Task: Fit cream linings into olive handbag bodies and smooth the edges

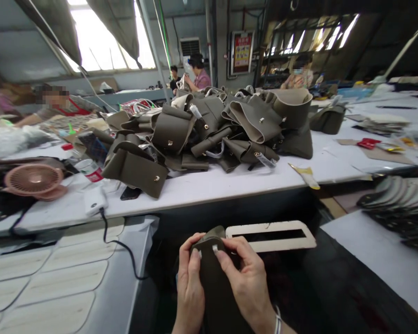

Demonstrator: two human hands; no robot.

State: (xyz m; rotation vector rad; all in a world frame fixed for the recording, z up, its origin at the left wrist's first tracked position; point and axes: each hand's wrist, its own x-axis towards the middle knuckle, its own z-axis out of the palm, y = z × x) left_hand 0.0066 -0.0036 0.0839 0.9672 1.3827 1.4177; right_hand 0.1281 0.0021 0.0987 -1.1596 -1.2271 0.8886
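Between my two hands is a dark olive-grey leather bag piece [214, 283], its rounded end pointing away from me. My left hand [191, 278] grips its left edge, thumb lying on the upper face. On the opposite edge, my right hand [245, 273] pinches the piece between thumb and fingers. Small pale patches show by both thumb tips; I cannot tell what they are. A white frame-shaped piece with a long slot [270, 236] lies just beyond my right hand. The lower part of the leather piece runs down out of view.
A large heap of similar olive-grey bag pieces [174, 130] covers the white table [209, 185]. Left are a pink fan [35, 180], a white power bank [95, 200] with a black cable, and pale panels [59, 278]. A yellow-white tube [304, 175] lies right. Several people work behind.
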